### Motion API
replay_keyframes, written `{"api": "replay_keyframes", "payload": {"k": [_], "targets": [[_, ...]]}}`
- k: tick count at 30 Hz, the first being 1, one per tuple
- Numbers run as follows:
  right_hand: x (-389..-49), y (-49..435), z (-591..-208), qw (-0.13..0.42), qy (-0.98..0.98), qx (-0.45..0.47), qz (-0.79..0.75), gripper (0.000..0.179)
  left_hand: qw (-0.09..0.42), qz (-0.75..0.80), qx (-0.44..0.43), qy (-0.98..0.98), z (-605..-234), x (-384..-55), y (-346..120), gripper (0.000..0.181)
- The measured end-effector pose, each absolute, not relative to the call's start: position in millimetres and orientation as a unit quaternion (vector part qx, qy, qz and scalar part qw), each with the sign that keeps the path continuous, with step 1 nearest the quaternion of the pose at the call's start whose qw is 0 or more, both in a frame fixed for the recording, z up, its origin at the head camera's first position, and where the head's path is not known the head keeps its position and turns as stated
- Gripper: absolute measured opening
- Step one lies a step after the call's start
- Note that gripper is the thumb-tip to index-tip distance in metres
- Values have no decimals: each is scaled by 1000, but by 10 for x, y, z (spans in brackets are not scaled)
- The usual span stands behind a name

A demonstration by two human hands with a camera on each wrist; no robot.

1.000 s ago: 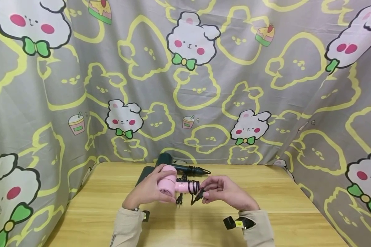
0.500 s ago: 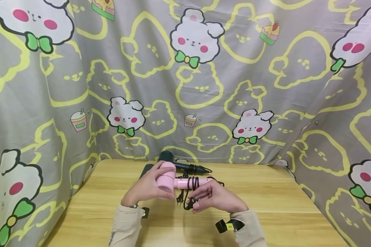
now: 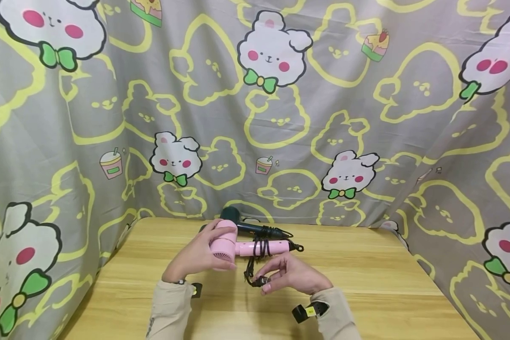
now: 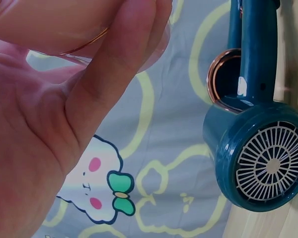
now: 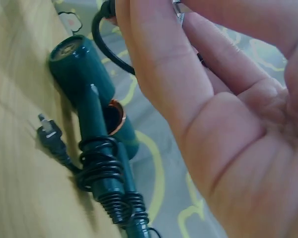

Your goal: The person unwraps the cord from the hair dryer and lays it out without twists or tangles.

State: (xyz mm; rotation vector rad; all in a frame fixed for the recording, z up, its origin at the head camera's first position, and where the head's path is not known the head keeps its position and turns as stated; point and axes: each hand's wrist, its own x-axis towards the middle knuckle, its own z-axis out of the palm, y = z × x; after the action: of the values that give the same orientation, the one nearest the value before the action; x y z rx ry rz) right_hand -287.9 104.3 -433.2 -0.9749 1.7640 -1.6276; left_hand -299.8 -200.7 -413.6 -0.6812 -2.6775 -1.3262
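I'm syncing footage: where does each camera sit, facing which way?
Head: head-worn, facing forward and down at the glossy pink T-shaped hair dryer; left hand and right hand show.
Left wrist: worn there, facing the dryer; left hand shows.
Right wrist: worn there, facing a black cord; right hand shows.
Both wrist views share two glossy dark-green hair dryers.

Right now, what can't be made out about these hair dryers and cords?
Pink hair dryer, left side: head view, hidden by the left hand.
Black cord end: right wrist view, mostly behind the right hand.
Nearer green hair dryer, handle end: left wrist view, cut off by top edge.
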Motion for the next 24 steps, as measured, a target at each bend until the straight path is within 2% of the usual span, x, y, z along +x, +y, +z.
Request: {"api": "replay_keyframes", "payload": {"k": [11,19,24], "targets": [[-3018,1084,-4606,269,659,-313,-629,40,35,-444,-218,-869,-4125,-2988,-2059,93],[-3150,1224,-4768,266,602,-270,-704,23,27,-449,-216,-866,-4094,-2965,-2020,93],[-3192,1315,-4821,238,597,-209,-737,23,17,-455,-219,-863,-4104,-2964,-1996,92]]}}
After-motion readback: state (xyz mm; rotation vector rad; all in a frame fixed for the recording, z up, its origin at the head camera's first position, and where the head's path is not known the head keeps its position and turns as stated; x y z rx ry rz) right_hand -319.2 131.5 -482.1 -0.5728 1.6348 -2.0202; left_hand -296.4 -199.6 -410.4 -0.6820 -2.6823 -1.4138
